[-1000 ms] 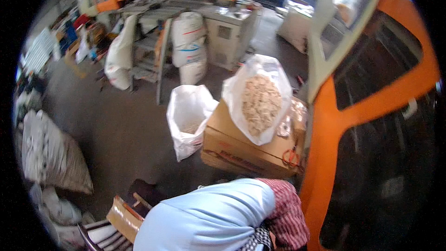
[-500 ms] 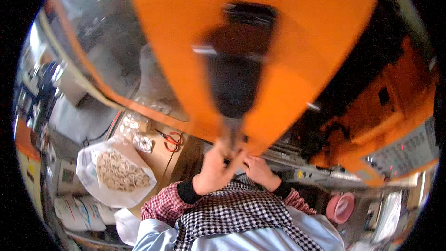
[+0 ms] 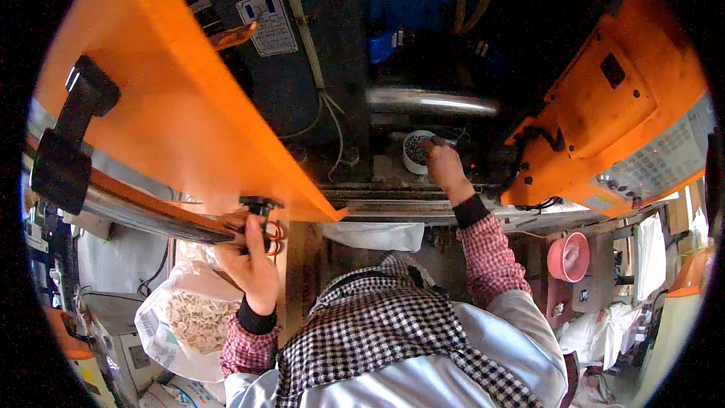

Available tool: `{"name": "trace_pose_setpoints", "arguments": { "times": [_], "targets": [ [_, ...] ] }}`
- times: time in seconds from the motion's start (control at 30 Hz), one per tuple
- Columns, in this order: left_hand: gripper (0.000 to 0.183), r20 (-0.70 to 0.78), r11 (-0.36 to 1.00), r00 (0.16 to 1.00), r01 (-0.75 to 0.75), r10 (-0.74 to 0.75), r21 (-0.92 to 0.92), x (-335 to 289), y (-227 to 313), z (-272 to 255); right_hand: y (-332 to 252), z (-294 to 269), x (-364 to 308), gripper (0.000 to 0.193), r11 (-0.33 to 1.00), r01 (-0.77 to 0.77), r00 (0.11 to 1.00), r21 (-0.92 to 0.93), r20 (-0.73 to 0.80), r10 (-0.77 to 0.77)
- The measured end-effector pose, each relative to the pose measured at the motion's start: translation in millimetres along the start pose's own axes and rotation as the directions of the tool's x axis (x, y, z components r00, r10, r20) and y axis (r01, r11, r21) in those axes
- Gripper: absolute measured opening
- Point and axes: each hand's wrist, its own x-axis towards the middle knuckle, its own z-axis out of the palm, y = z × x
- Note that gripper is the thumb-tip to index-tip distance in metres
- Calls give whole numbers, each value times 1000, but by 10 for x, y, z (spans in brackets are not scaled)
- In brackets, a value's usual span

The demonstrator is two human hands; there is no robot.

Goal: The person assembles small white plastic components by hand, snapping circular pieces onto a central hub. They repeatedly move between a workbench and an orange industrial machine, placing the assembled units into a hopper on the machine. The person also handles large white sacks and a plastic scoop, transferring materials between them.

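Note:
My left hand is closed on the black handle at the lower edge of an orange machine door. The door stands swung out to the left. My right hand reaches into the dark machine opening. Its fingers are closed over the right rim of a small white cup, and their tips are partly hidden. Small dark pieces lie in the cup. Behind it a shiny metal cylinder runs sideways.
A white bag of pale small parts sits at the left, near red-handled scissors. An orange control box with a keypad stands at the right. Below it is a pink bucket.
The orange door has swung from in front of me to the left, uncovering the machine's inside. My hands have parted: the left went left with the door, the right forward to the cup.

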Motion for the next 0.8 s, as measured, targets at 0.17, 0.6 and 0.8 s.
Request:
{"name": "trace_pose_setpoints", "arguments": {
  "times": [0.17,0.6,0.8],
  "targets": [
    [12,-201,996,979,-22,38,85,110,-36,-35,68,133,244,36,955,175,983,-238,101,-155],
    [26,486,875,828,-428,279,225,-92,113,434,248,58,190,25,912,406,913,52,-59,-403],
    [35,777,516,494,817,-391,-260,-93,-1255,1981,105,-232,254,18,865,269,959,423,-33,-282]
  ]
}}
